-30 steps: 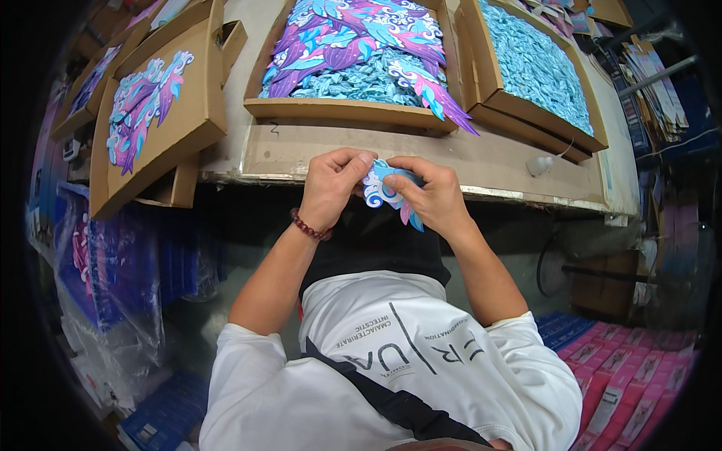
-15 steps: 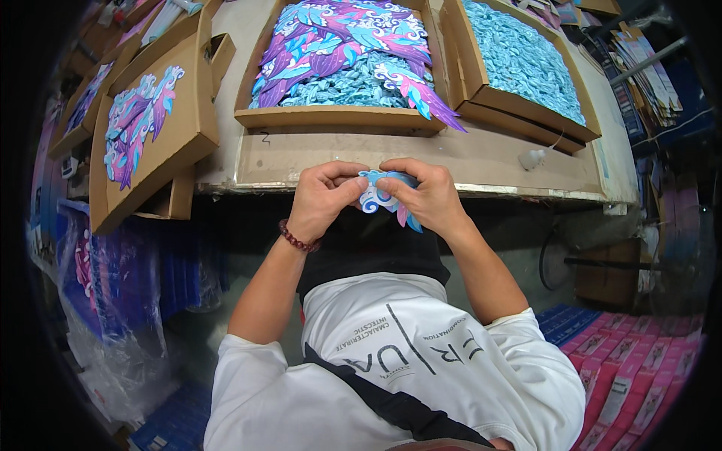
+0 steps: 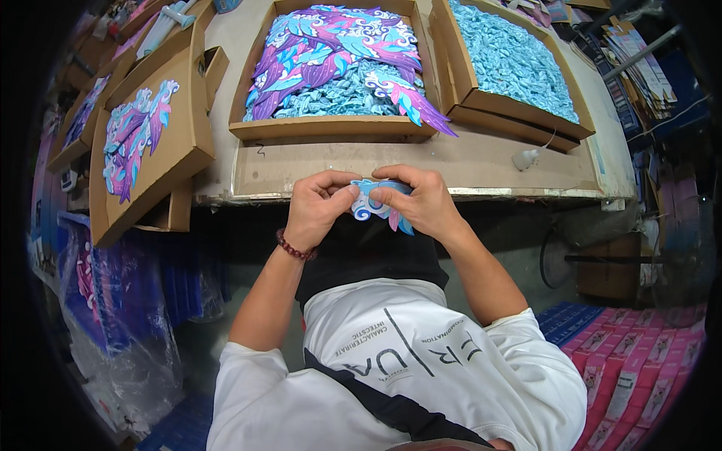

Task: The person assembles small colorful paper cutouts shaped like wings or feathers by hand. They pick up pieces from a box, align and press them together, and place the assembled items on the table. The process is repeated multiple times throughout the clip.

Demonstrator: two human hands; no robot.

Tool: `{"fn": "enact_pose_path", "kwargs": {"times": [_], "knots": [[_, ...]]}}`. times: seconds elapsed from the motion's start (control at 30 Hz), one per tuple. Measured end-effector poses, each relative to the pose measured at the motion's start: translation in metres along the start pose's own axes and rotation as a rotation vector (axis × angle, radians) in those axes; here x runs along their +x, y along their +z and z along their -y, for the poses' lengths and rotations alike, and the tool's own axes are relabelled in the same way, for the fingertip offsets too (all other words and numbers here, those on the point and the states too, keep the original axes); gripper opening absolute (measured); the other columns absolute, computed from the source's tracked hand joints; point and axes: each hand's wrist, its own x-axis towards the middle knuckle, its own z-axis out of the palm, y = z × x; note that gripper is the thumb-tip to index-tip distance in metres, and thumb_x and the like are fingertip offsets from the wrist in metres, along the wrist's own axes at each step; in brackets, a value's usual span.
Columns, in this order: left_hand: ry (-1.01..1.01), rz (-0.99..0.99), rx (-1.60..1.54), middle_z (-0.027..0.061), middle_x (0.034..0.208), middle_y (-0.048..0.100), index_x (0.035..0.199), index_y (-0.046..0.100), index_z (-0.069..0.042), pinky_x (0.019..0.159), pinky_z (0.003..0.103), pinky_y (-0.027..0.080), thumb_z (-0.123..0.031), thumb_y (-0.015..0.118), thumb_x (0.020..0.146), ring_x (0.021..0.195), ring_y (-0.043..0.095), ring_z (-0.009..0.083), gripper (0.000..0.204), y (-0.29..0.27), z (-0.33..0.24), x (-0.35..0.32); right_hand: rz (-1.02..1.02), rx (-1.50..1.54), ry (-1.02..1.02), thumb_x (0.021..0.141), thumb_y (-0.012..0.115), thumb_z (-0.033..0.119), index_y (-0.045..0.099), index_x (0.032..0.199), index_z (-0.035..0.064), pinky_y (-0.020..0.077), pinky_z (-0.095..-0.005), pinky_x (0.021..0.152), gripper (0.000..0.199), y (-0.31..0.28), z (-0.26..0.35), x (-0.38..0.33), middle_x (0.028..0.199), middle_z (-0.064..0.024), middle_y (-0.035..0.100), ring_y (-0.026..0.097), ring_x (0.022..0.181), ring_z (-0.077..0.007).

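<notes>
"Blue, white and pink: is that the feather-and-scroll cutout [image 3: 373, 210] you have between your hands?"

"Yes. Your left hand [image 3: 317, 203] is pinched on its left end, and your right hand [image 3: 423, 197] is clamped on the other side, thumb across the face. What your fingers do underneath, I can't tell."

"Where are you holding it?"

"At the near edge of the worktable [image 3: 271, 170], mostly on your side of it in this view. Should both pinches slacken together, it could drop past that edge. Twist your hands against each other and the narrow curls might crease."

"Anything on your wrist to snag?"

"A beaded bracelet [image 3: 295, 246] on the left one, apart from the cutout."

"And farther out?"

"The middle cardboard box [image 3: 331, 128] holds purple feather cutouts [image 3: 316, 64] over shiny teal pieces [image 3: 323, 102]. One loose cutout [image 3: 410, 98] overhangs the front rim, so a wrist reaching across could catch its tip and flip it out."

"To your right?"

"A small white bottle [image 3: 524, 158] near the right-hand box [image 3: 519, 113]. A brush of your forearm might knock it; I can't tell what it holds."
</notes>
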Motion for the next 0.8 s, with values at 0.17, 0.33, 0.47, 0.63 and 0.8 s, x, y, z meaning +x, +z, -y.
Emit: {"fn": "enact_pose_path", "kwargs": {"times": [0.17,0.33,0.47,0.63,0.8], "knots": [[0.015,0.005,-0.003,0.0081,0.084,0.069,0.106,0.066,0.008,0.065,0.021,0.053,-0.003,0.065,0.088,0.073,0.064,0.0084,0.021,0.0000,0.0000,-0.0009,0.070,0.071,0.163,0.083,0.073,0.019,0.068,0.104,-0.0013,0.0493,-0.0276,0.052,0.030,-0.0044,0.0038,-0.0027,0.071,-0.0109,0.068,0.064,0.052,-0.0150],[0.039,-0.007,-0.036,0.0080,0.085,0.069,0.106,0.065,0.008,0.066,0.021,0.053,-0.002,0.063,0.088,0.073,0.064,0.0080,0.021,0.0001,0.0018,-0.0010,0.091,0.112,0.217,0.082,0.075,0.018,0.068,0.104,-0.0008,0.0499,-0.0278,0.054,0.030,-0.0056,0.0056,-0.0045,0.072,-0.0105,0.068,0.064,0.055,-0.0139],[0.018,-0.027,-0.080,0.0082,0.086,0.069,0.106,0.065,0.008,0.066,0.021,0.053,-0.004,0.062,0.090,0.072,0.064,0.0084,0.021,-0.0012,0.0029,-0.0007,0.110,0.166,0.277,0.081,0.076,0.017,0.068,0.105,0.0001,0.0508,-0.0275,0.057,0.030,-0.0061,0.0038,-0.0059,0.075,-0.0103,0.069,0.065,0.062,-0.0128],[-0.027,-0.044,-0.145,0.0087,0.084,0.069,0.107,0.064,0.008,0.064,0.023,0.055,-0.007,0.062,0.091,0.070,0.065,0.0105,0.022,-0.0026,0.0023,-0.0003,0.117,0.183,0.302,0.082,0.077,0.019,0.068,0.106,-0.0011,0.0518,-0.0267,0.063,0.032,-0.0070,0.0015,-0.0078,0.078,-0.0104,0.070,0.065,0.068,-0.0118],[-0.121,-0.069,-0.234,0.0133,0.093,0.068,0.108,0.061,0.009,0.067,0.028,0.057,-0.006,0.059,0.091,0.077,0.068,0.0163,0.023,-0.0047,0.0006,0.0015,0.097,0.238,0.315,0.083,0.076,0.018,0.066,0.109,-0.0045,0.0523,-0.0266,0.068,0.036,-0.0075,-0.0022,-0.0095,0.084,-0.0112,0.070,0.065,0.074,-0.0113]]}}
